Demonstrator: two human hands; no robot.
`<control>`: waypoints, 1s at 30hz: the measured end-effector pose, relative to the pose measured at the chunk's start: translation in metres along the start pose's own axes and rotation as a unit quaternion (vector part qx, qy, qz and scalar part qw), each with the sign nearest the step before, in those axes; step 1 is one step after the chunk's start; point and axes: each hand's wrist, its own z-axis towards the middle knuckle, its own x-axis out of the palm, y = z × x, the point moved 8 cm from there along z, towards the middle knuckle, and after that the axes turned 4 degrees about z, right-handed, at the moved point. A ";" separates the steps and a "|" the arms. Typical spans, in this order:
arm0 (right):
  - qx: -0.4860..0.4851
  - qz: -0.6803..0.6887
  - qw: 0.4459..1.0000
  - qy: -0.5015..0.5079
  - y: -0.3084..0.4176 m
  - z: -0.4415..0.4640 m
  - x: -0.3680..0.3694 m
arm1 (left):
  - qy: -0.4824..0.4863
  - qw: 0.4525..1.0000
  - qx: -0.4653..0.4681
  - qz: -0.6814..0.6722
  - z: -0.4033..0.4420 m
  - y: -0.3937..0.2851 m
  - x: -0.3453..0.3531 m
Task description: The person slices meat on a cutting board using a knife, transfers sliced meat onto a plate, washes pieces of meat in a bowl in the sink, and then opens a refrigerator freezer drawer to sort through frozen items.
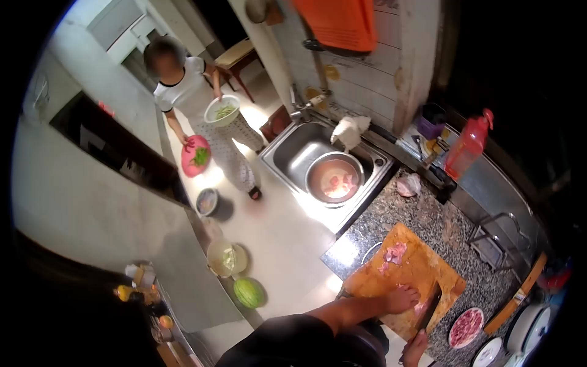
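A wooden cutting board [440, 269] lies on the speckled stone counter. My left hand [403, 298] rests on the board with its fingers curled down on a piece of raw meat [420, 309]. In my right hand [416, 348] is the handle of a kitchen knife [433, 306], its dark blade over the board just right of the left fingers. Toward the board's far side lies a small pile of cut raw meat [395, 252]. Right of the board stands a white plate [451, 336] of sliced red meat.
A metal basin [308, 178] with meat in liquid sits in the sink [292, 153]. A plastic bag [408, 185] and a red bottle [468, 150] are at the back. Another person [183, 92] stands holding a colander and a pink basin. A watermelon [249, 293] lies on the floor.
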 end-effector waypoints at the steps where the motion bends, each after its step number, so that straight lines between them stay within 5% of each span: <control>1: 0.030 0.006 1.000 0.004 0.006 -0.006 0.001 | -0.010 1.000 -0.009 0.006 0.000 0.000 0.001; 3: 0.007 -0.009 1.000 0.012 0.001 -0.002 0.004 | 0.110 0.993 -0.023 -0.021 0.000 0.001 0.022; 12: -0.034 0.011 0.999 -0.013 -0.004 -0.013 0.000 | 0.038 0.999 0.001 0.009 0.000 -0.007 0.009; 15: 0.062 0.024 0.998 -0.023 -0.055 -0.002 -0.012 | 0.037 0.998 -0.027 -0.045 -0.005 -0.005 0.024; 16: 0.071 0.053 0.996 -0.018 -0.074 0.001 -0.020 | 0.193 0.963 -0.151 -0.115 0.006 0.004 0.010; 18: 0.055 0.040 0.998 -0.016 -0.058 -0.007 -0.019 | -0.003 0.993 -0.047 -0.104 0.005 0.000 0.002; 19: 0.096 0.053 0.994 -0.024 -0.060 -0.010 -0.019 | 0.115 0.962 -0.136 -0.207 0.007 0.009 0.013; 21: 0.063 -0.022 0.996 -0.055 -0.045 -0.013 -0.019 | 0.139 0.962 -0.088 -0.219 0.003 0.017 0.022; 25: 0.022 -0.125 0.990 -0.057 -0.065 -0.001 -0.011 | 0.095 0.989 0.018 -0.114 -0.002 -0.005 0.010; 30: -0.001 -0.198 0.980 0.002 -0.021 0.004 0.005 | 0.097 0.994 0.033 -0.031 0.005 -0.018 0.009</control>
